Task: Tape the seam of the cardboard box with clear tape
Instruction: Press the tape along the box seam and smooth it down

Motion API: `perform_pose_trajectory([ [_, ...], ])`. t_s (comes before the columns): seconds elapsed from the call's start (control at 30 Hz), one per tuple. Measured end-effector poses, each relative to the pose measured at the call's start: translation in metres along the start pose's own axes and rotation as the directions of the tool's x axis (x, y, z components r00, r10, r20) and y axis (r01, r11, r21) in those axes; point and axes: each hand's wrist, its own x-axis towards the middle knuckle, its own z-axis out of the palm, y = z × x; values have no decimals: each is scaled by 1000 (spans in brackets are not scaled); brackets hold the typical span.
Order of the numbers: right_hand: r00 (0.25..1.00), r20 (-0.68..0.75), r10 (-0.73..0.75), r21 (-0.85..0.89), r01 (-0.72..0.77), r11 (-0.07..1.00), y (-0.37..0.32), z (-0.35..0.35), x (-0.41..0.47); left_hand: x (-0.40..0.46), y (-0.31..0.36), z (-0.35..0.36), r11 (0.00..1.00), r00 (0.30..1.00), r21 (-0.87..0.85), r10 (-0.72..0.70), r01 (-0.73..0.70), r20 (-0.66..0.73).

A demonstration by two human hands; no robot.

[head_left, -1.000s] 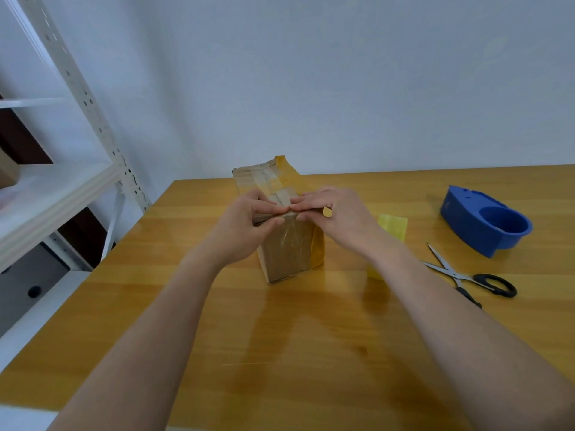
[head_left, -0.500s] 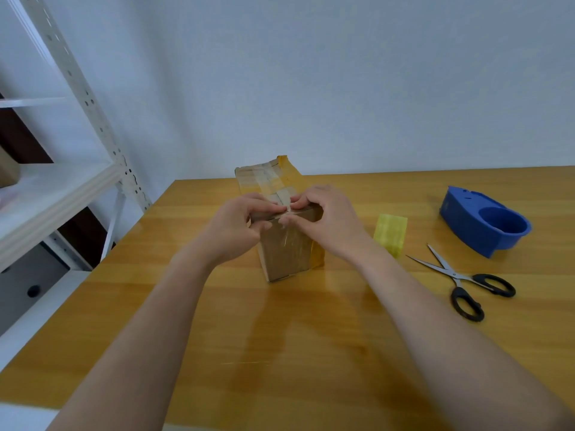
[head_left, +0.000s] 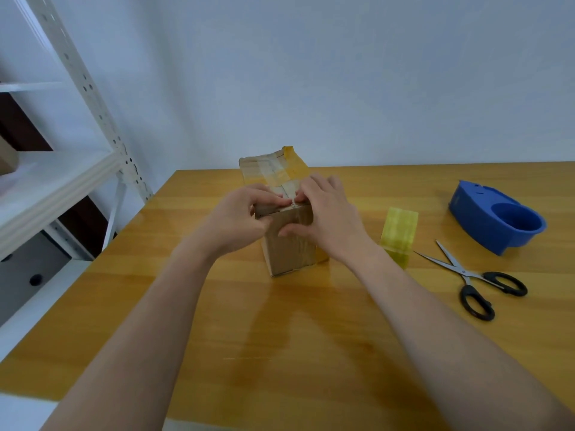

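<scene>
Wood table (head_left: 311, 337) w/ cardboard box (head_left: 287, 253), tape roll (head_left: 398, 236), scissors (head_left: 473, 279), blue dispenser (head_left: 494, 222).

Under both hands, the box (head_left: 287, 244) is showing matt brown cardboard, its top carrying glossy clear and yellowish tape (head_left: 280, 174). The table (head_left: 311, 353) beneath the forearms is shining as smooth varnished wood. Right of the right hand, a yellowish roll (head_left: 399, 233) is looking translucent, the scissors (head_left: 473, 279) are pairing bright metal blades with black plastic handles, and the dispenser (head_left: 494, 219) is showing smooth blue plastic.
</scene>
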Motion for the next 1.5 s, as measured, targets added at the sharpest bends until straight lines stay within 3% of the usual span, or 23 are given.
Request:
perform_pose_trajectory([
  [0.2,995,94,-26,-3,27,1000,0,-6,-1,-1,4,9,996,996,83,-15,22,-89],
  [0.37,990,129,-55,208,27,978,14,-16,-2,-2,7,23,984,977,181,29,10,-210],
  [0.47,988,149,-37,208,5,978,15,-17,1,-1,9,30,980,967,198,46,5,-252],
  [0.7,999,49,-23,124,17,992,5,-19,9,2,5,28,986,965,165,56,-14,-256],
  [1.0,986,73,-149,49,146,988,13,-20,13,2,-6,31,986,956,160,92,-48,-278],
  [1.5,982,32,-189,-34,190,981,16,-8,-3,-3,-6,33,968,968,236,138,-86,-209],
])
